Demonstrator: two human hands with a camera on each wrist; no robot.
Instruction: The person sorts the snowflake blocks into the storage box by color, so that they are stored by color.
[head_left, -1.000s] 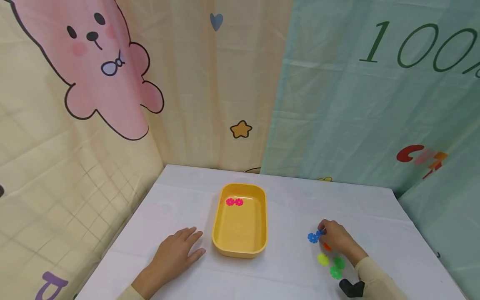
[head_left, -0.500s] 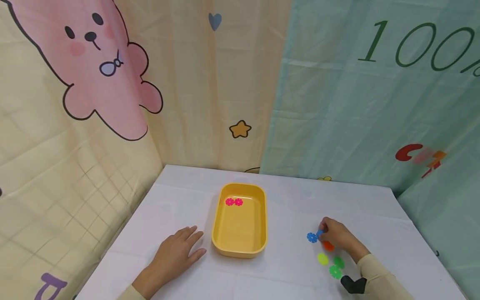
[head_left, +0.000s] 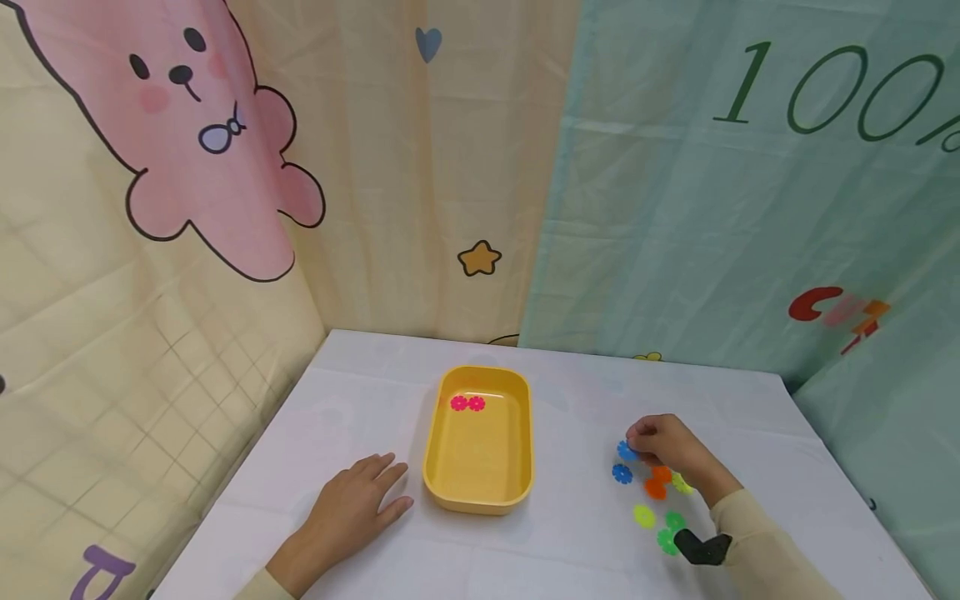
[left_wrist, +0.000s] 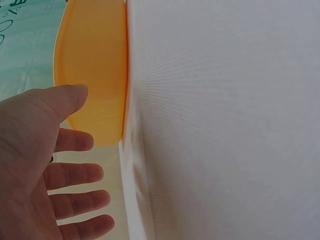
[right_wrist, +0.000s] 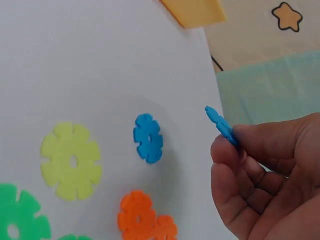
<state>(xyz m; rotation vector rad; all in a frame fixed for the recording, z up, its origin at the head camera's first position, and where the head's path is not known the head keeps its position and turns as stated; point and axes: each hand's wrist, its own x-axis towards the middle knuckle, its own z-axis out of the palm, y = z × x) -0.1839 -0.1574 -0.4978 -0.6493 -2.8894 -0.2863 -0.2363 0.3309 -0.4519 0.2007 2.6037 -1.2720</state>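
Note:
My right hand (head_left: 675, 450) pinches a blue snowflake disc (right_wrist: 220, 124) between thumb and index finger, held on edge above the tabletop. A second blue snowflake disc (head_left: 622, 473) lies flat just below that hand. Nearby are orange snowflake discs (head_left: 656, 489), yellow ones (head_left: 644, 517) and green ones (head_left: 667, 542), the green partly covered by a dark patch at my right sleeve. My left hand (head_left: 348, 508) rests left of the yellow tray (head_left: 480, 475), fingers spread and holding nothing. Two pink snowflake discs (head_left: 468, 403) lie side by side in the tray's far end.
A white cloth covers the table (head_left: 577, 533). Printed curtains stand behind it and along both sides, one bearing a pink bear (head_left: 217, 167).
My right hand has lifted one blue disc away from the other, moving slightly up and left. Orange discs and another yellow disc now show beneath it. My left hand stays put.

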